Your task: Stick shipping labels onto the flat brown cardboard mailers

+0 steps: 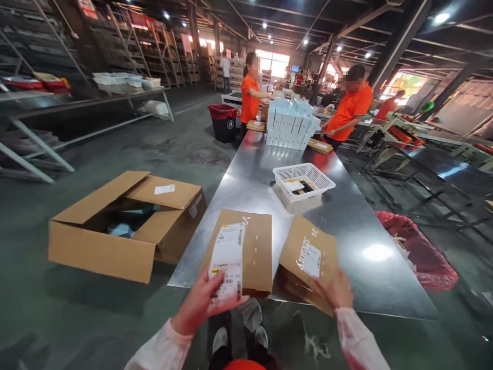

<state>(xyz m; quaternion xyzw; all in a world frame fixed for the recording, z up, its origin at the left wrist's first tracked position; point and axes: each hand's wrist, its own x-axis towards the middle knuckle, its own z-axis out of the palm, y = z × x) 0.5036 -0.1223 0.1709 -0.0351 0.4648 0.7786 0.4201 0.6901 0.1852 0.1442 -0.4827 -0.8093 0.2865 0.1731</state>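
two flat brown cardboard mailers being held at the near edge of the shiny steel table (358,216). left hand (202,300) gripping the left brown mailer with the long white shipping label (241,252), thumb pressing on the label, fingers curling underneath. right hand (336,289) clasping the right brown mailer with the small white label (308,259), tilting up off the metal, fingers closing on its lower corner. beyond the fingertips, sitting: a white perforated plastic basket (304,181). left of the left fingers, on the floor: an open brown cardboard carton (123,226).
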